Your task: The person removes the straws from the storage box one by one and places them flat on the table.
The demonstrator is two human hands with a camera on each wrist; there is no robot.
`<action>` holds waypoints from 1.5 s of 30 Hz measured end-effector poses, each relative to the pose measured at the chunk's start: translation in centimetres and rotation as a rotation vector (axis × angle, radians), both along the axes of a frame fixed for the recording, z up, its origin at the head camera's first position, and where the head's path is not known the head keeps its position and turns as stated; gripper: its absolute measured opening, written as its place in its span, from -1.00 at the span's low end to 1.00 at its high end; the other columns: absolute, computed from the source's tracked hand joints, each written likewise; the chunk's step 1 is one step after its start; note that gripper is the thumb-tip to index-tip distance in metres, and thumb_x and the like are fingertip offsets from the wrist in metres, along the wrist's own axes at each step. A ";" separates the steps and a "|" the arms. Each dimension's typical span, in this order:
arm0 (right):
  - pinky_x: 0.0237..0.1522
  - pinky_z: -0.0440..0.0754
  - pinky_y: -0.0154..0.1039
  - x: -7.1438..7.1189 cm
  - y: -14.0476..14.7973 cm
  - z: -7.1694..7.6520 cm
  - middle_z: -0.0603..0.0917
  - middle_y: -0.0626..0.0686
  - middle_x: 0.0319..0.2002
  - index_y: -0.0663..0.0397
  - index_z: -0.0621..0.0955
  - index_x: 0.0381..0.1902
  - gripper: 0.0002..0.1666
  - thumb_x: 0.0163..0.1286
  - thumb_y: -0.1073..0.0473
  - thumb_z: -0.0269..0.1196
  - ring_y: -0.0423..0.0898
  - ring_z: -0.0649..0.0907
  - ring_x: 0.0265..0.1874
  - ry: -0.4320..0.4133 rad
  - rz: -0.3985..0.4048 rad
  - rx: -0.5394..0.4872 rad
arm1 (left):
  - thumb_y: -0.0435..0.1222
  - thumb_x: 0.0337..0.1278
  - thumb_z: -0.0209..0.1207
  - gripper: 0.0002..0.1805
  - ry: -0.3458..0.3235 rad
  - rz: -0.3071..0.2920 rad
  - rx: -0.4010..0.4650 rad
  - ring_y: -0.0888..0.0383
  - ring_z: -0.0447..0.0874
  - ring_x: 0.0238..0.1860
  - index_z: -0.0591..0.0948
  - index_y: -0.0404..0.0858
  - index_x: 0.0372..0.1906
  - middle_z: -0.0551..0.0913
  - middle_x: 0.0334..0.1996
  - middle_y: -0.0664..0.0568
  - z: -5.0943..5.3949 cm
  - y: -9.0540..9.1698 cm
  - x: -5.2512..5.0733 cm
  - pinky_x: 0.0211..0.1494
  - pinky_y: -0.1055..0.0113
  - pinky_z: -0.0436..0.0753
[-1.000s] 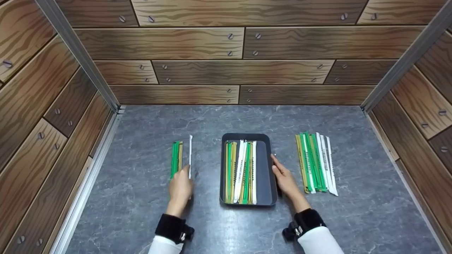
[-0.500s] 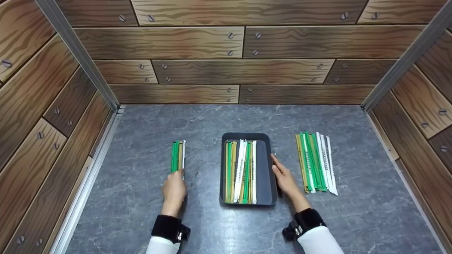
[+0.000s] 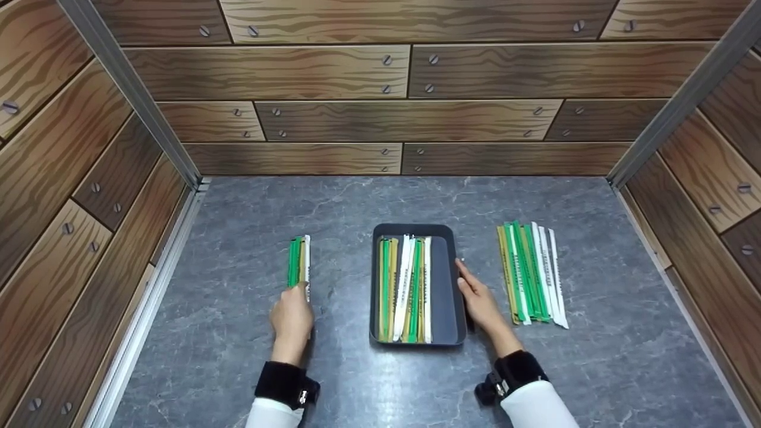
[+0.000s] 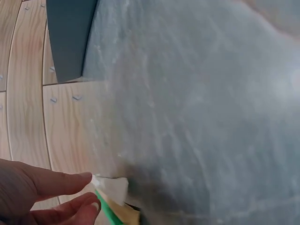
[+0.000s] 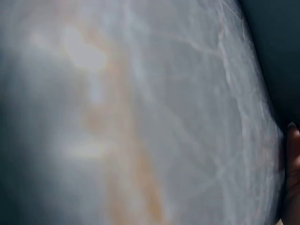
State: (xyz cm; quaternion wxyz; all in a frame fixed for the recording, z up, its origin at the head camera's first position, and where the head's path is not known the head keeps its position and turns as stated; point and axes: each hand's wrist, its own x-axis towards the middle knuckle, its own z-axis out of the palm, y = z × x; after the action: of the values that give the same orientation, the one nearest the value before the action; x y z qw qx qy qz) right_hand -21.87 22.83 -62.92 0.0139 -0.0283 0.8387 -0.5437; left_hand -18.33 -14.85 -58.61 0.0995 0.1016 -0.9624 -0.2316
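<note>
In the head view my left hand holds the lower part of a white wrapped straw, which lies right beside a gold one and some green wrapped straws. The left wrist view has the thumb touching the white wrapper's end, while the fingers curl beside it over green and gold wrappers; the exact grip is partly hidden. My right hand rests with fairly straight fingers along the right wall of a dark grey tray. Green, gold and white wrapped straws lie lengthwise in the tray's left and middle part.
Another loose row of gold, green and white wrapped straws lies right of the tray. Grey marbled tabletop surrounds everything. Wood-patterned walls stand at the back and both sides, with metal rails at the corners.
My left hand has moved left, bringing the white straw from a separate spot to lie against the gold and green ones. The right hand and tray have stayed put.
</note>
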 end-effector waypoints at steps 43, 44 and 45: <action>-0.70 0.52 -0.24 1.3 0.0 1.8 0.42 0.38 0.29 -0.04 0.34 0.46 -0.41 0.52 0.28 0.08 0.23 0.66 -0.35 -0.108 -0.017 0.031 | -0.41 0.00 0.32 -0.45 -0.002 -0.338 -0.152 -0.10 0.66 -0.34 0.55 -0.39 0.19 0.62 -0.14 -0.27 0.2 15.3 -0.2 -0.44 0.09 0.68; -0.62 0.56 -0.24 1.3 0.1 1.7 0.42 0.38 0.29 -0.04 0.33 0.47 -0.41 0.52 0.27 0.07 0.23 0.66 -0.31 -0.105 -0.018 0.044 | -0.43 -0.02 0.31 -0.46 0.002 -0.340 -0.177 -0.09 0.65 -0.34 0.56 -0.40 0.17 0.62 -0.16 -0.26 0.1 15.5 -0.2 -0.44 0.10 0.68; -0.55 0.59 -0.22 1.3 0.1 1.7 0.42 0.38 0.29 -0.05 0.33 0.47 -0.42 0.53 0.26 0.07 0.25 0.66 -0.28 -0.105 -0.020 0.052 | -0.44 -0.04 0.31 -0.47 0.005 -0.343 -0.207 -0.07 0.64 -0.34 0.57 -0.41 0.15 0.63 -0.19 -0.24 -0.1 15.6 -0.2 -0.45 0.11 0.67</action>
State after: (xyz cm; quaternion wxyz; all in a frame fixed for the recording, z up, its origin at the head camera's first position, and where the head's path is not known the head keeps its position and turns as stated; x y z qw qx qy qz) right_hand -20.54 22.90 -61.23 0.0529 0.0091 0.8508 -0.5227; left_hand -18.52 0.76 -58.70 0.0707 -0.0753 -0.9840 -0.1454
